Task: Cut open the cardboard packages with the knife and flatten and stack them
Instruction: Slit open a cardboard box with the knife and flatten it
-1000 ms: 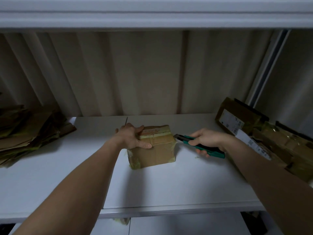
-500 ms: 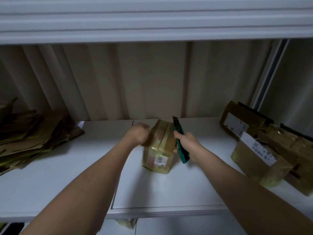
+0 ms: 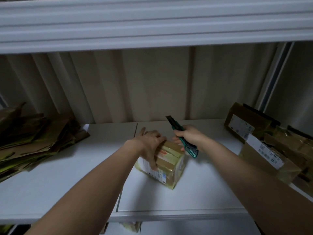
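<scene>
Item 1: small taped cardboard package, centre of the frame, standing on the white shelf with one corner turned toward the lower edge of the picture. White labels show on its left and lower faces; yellowish tape runs along its edges. It is somewhat blurred.

Item 2: left hand, laid over the package's upper left side, fingers spread and fairly straight, pressing on top and down the left face.

Item 3: right hand, just right of and above the package, fingers curled round the handle of the green utility knife. The knife's dark tip points to the upper left, clear of the cardboard; its butt end points lower right. Fingertips of this hand appear to touch the package's far upper edge.

Item 4: flattened cardboard stack, left edge of the frame, lying on the shelf, well apart from the package.

Item 5: unopened boxes, right edge of the frame, crowded together, several with white labels.

Open room: bare shelf surface lies between the package and both piles, and between the package and the shelf's front lip at lower centre. An upper shelf board spans the top of the frame.
</scene>
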